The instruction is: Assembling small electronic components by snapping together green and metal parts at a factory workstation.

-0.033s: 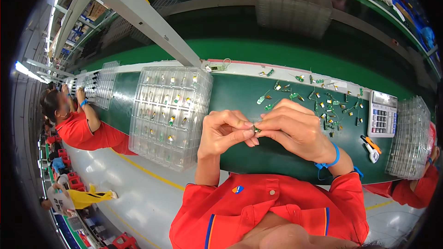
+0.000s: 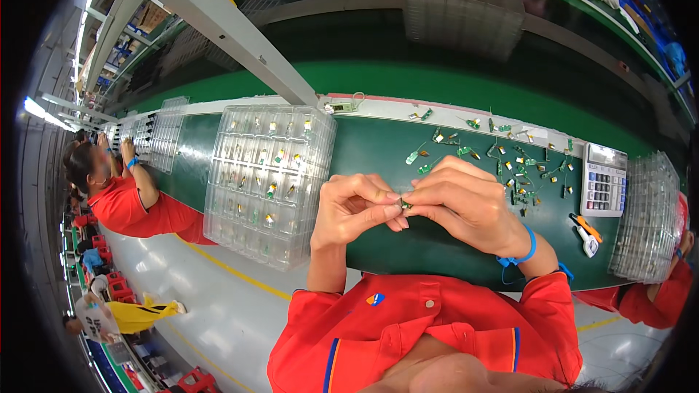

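Both hands meet over the near part of the green bench, fingertips close together. My left hand (image 2: pixel 351 209) pinches a tiny green circuit board (image 2: pixel 405 205) from one side. From the other side my right hand (image 2: pixel 466 198), with a blue band on its wrist, grips it between thumb and forefinger. Most of the board is hidden by the fingers. Beyond and right of my hands lie several loose small circuit boards (image 2: pixel 520 167), green with yellowish parts and thin wires. To the left stands a clear plastic compartment tray (image 2: pixel 212 207) with similar pieces in its pockets.
A white calculator (image 2: pixel 604 180) lies at the right, with an orange-and-black tool (image 2: pixel 588 228) and a white-handled one (image 2: pixel 587 244) nearby. Clear trays (image 2: pixel 644 218) are stacked at the bench's right end. A metal post (image 2: pixel 240 51) slants overhead; a red-shirted co-worker (image 2: pixel 127 200) sits left.
My hands and the board stay in place. In the far lower left, a person in yellow trousers has shifted slightly.
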`<state>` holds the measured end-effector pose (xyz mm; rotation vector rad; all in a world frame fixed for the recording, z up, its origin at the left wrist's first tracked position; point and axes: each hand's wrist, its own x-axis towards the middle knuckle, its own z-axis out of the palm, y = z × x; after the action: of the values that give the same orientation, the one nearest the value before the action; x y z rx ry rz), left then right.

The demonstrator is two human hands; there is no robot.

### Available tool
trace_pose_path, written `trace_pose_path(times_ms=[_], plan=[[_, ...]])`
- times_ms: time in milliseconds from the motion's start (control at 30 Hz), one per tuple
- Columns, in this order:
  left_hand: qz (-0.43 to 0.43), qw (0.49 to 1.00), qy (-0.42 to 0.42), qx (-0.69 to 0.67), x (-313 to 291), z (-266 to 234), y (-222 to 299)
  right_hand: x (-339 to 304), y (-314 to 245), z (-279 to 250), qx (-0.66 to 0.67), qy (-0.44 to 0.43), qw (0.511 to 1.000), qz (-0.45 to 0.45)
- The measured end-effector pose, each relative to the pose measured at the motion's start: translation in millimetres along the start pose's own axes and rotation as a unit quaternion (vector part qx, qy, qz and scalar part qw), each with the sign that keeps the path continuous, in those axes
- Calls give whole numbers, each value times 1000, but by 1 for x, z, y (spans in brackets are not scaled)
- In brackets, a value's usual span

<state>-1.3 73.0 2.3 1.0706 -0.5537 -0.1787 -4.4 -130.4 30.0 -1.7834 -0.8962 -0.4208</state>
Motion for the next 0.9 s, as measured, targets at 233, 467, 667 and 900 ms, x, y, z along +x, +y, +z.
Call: trace_pose_path(times_ms=[233,467,667,900], plan=[[15,994,-22,102,1,-3,4,-1,1,0,-17,-2,1000,21],[11,983,-22,182,2,-2,8,-2,3,1,-26,4,999,18],[-20,985,-15,171,0,-5,5,-4,8,3,-32,-1,999,11],[-31,995,52,77,-7,7,-4,-3,8,3,-39,9,999,10]])
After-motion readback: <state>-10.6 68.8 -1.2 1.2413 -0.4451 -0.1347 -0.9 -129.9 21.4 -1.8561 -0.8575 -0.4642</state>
